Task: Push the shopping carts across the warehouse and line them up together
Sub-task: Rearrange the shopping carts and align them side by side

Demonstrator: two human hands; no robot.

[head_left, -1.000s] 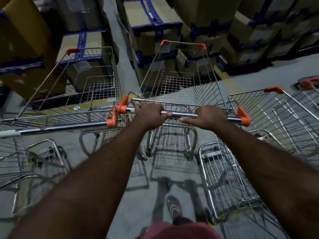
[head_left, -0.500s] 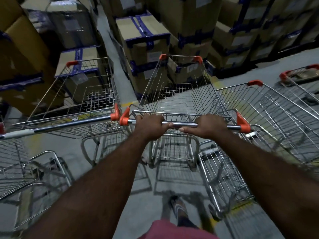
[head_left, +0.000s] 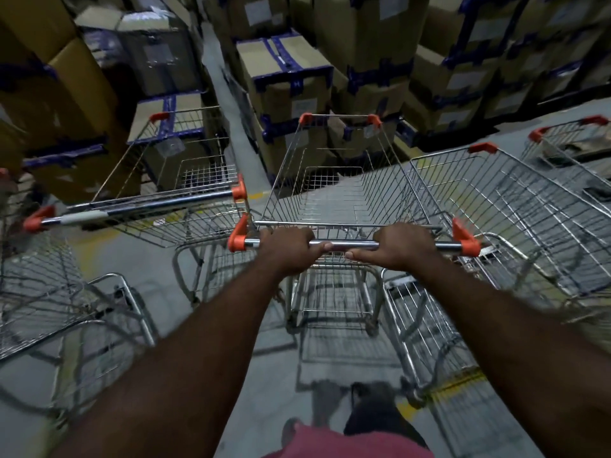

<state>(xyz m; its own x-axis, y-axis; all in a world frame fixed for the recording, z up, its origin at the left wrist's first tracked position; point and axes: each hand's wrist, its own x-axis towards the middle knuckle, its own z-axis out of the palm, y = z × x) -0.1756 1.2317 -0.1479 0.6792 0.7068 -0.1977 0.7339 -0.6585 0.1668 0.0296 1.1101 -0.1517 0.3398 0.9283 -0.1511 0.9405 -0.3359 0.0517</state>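
Left hand (head_left: 287, 247) and right hand (head_left: 401, 246) clasp the middle cart's handle (head_left: 344, 245), left cart (head_left: 172, 206) and right cart (head_left: 496, 209) close alongside, boxes (head_left: 287, 81) ahead.

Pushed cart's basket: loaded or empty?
Empty. Bare floor shows through the wire bottom and walls of the basket; nothing lies inside.

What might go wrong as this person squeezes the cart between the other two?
The gap looks tight: the middle cart may snag its orange handle corners on the left cart or the right cart. Pushed much further, its front could bump the stacked boxes ahead.
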